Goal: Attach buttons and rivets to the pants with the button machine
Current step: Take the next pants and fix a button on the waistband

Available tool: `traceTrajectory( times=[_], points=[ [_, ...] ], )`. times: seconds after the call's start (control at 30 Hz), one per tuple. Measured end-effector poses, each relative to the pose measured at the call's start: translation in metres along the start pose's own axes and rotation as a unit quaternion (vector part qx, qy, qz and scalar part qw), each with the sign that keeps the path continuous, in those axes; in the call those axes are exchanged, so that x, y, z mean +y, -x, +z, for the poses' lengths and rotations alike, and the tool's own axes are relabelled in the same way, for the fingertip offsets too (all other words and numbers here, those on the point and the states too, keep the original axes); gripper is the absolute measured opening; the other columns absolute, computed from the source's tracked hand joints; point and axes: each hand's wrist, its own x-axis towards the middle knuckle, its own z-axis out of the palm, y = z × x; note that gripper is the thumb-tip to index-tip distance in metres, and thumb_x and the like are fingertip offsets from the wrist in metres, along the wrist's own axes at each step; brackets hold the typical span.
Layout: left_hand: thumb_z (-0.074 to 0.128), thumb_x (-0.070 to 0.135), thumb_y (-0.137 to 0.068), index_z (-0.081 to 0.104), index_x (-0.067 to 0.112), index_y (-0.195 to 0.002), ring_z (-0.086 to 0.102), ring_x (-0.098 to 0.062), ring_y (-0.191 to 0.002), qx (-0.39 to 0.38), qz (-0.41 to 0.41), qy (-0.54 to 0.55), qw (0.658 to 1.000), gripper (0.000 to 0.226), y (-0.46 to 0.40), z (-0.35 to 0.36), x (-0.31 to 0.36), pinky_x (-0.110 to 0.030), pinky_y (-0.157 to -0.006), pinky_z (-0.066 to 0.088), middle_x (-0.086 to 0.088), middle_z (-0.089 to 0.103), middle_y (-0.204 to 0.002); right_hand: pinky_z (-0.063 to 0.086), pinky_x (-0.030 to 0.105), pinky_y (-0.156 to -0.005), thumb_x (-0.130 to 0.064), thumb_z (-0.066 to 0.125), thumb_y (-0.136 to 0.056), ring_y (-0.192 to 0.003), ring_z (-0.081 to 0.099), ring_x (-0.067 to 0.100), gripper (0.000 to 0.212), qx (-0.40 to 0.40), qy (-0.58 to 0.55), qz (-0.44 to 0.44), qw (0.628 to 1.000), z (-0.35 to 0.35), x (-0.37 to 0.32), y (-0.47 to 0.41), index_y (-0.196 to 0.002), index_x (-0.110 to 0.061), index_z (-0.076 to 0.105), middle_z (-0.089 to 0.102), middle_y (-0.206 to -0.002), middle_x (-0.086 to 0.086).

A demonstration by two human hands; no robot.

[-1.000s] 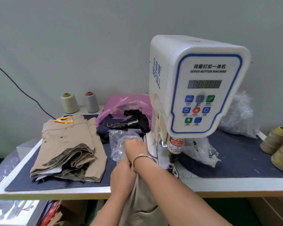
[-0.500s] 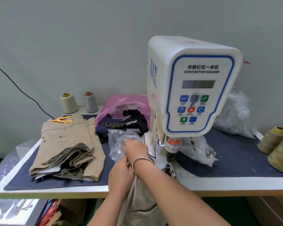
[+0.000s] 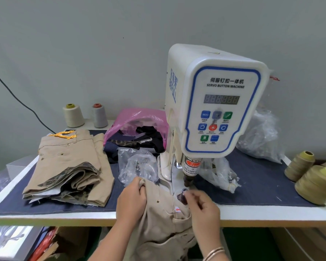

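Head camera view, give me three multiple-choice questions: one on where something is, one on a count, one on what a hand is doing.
1. Where does the stack of folded khaki pants lie?
A. left of the button machine
B. right of the button machine
C. on the floor

2. How many thread cones stand by the wall behind that stack?
A. one
B. two
C. four

3. What is the left hand doing?
A. pressing the control panel
B. resting open on the table
C. gripping the khaki pants on the table edge

Answers:
1 A, the stack sits left of the button machine.
2 B, a cream cone and a grey cone.
3 C, its fingers curl round the khaki fabric.
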Motion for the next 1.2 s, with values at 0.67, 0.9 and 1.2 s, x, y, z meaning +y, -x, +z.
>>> traceTrajectory(
  times=[0.67, 0.9, 1.2],
  points=[
    [0.041, 0.019, -0.096, 0.035, 0.028, -0.073, 0.048, -0.008, -0.061, -0.005, -0.003, 0.001, 1.000, 0.025, 0.000, 0.000, -0.001, -0.026, -0.049, 0.029, 0.004, 0.051, -0.065, 0.040, 0.008, -0.055, -0.013, 0.071, -0.082, -0.056, 0.053, 0.002, 0.031, -0.105, 0.186, -0.149, 0.966, -0.021, 0.017, -0.037, -0.071, -0.039, 0.056, 0.058, -0.061, -0.017],
    [0.041, 0.020, -0.096, 0.034, 0.029, -0.072, 0.049, -0.013, -0.061, -0.002, 0.003, 0.004, 1.000, 0.027, 0.001, -0.001, 0.001, -0.030, -0.049, 0.029, 0.005, 0.050, -0.064, 0.043, 0.014, -0.060, -0.028, 0.067, -0.086, -0.059, 0.055, -0.001, 0.011, -0.128, 0.273, -0.139, 0.943, -0.019, 0.013, -0.040, -0.078, -0.021, 0.065, 0.052, -0.054, -0.021],
    [0.041, 0.020, -0.096, 0.038, 0.024, -0.077, 0.050, -0.016, -0.062, -0.002, 0.004, 0.005, 1.000, 0.020, 0.001, 0.000, 0.000, -0.030, -0.049, 0.028, 0.006, 0.050, -0.065, 0.052, 0.023, -0.049, -0.024, 0.073, -0.081, -0.051, 0.057, 0.004, 0.009, -0.069, 0.282, -0.200, 0.936, -0.020, 0.011, -0.023, -0.090, -0.023, 0.075, 0.059, -0.056, -0.015]
  ],
)
